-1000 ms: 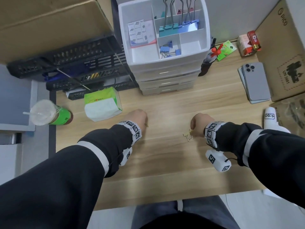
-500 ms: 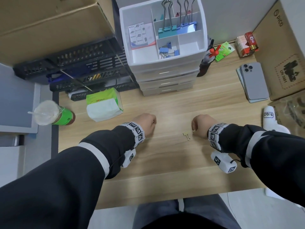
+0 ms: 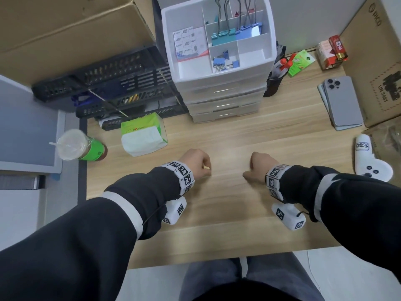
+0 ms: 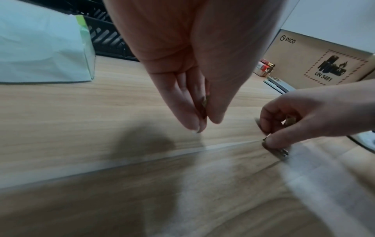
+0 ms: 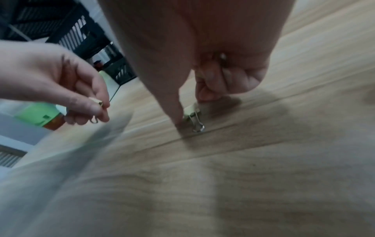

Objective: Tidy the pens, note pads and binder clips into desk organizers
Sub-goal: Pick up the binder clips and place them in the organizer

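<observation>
- Clips here are tiny, light, stiff metal; the gold binder clip [image 5: 192, 114] lies on the desk [image 3: 227, 203] under my right hand [image 3: 258, 165], thumb and forefinger closing on it.
- My left hand [image 3: 196, 165] pinches a second gold clip [image 5: 95, 101].
- I'd take the folded body, not the slippery wire loops.

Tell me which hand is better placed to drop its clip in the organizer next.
Left, probably. The left hand already pinches its gold clip clear of the desk, while the right hand is only closing on a clip lying on the desk.
</observation>
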